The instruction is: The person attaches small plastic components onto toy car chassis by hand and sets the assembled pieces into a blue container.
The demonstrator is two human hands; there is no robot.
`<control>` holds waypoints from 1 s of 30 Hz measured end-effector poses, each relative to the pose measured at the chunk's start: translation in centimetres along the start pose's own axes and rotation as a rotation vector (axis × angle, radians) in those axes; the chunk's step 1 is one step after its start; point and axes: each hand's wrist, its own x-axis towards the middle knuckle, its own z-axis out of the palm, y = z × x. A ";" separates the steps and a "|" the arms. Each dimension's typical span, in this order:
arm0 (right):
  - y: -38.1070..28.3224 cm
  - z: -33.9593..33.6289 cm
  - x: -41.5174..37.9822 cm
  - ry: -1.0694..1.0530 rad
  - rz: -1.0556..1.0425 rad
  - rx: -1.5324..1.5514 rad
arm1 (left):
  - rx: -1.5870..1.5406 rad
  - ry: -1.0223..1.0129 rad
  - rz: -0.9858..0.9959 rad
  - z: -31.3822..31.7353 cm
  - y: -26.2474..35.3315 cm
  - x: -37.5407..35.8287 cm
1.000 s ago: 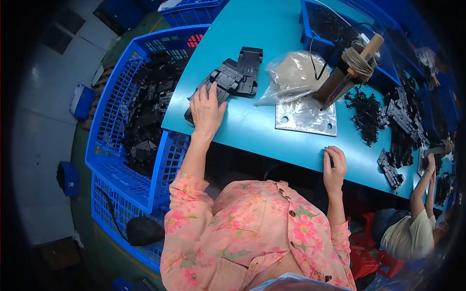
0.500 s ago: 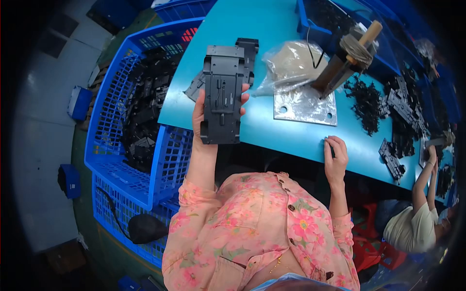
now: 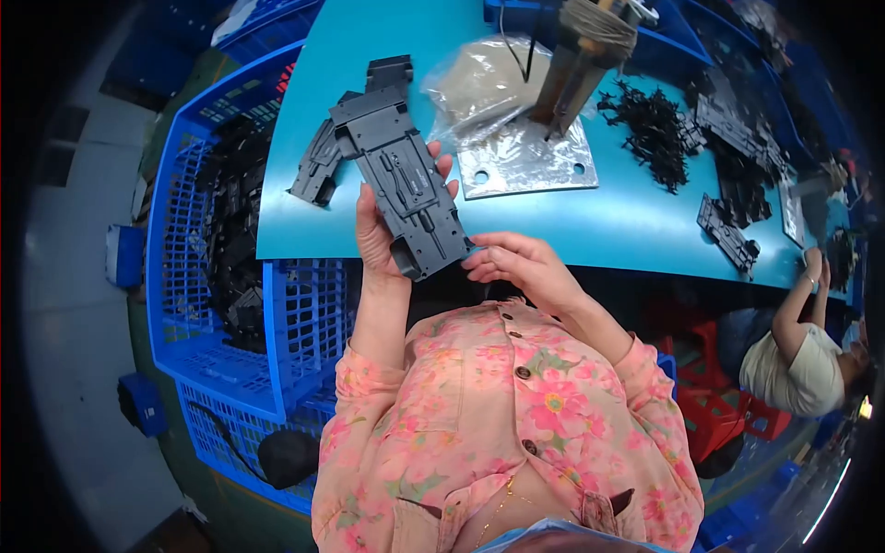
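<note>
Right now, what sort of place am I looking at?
Probably a factory assembly workshop. The left hand holds a black moulded part, a blue crate is heaped with similar-looking dark parts, and another person is at the blue-green tabletop further along.

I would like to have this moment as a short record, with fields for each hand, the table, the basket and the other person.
Left hand: holds a long black part
Right hand: fingertips at the near corner of that part; contact is hard to tell
Blue table: carries a metal plate, a clear bag and a heap of small black pieces
Blue basket: left of the table, holding dark parts
Other person: far right, pale top
</note>
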 end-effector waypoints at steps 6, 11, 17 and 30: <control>-0.5 0.6 0.7 -0.031 0.104 0.343 | 0.157 -0.008 0.086 -0.3 -1.7 0.1; 0.1 -0.2 0.6 0.048 0.106 0.459 | 0.281 -0.017 0.043 -0.3 -2.7 -0.2; -0.2 -2.2 0.0 0.138 -0.066 0.588 | 0.535 -0.238 -0.083 0.6 -3.5 -1.6; -4.1 -7.1 -0.3 0.199 -0.224 -0.455 | 0.334 -0.056 -0.741 1.7 -5.6 0.3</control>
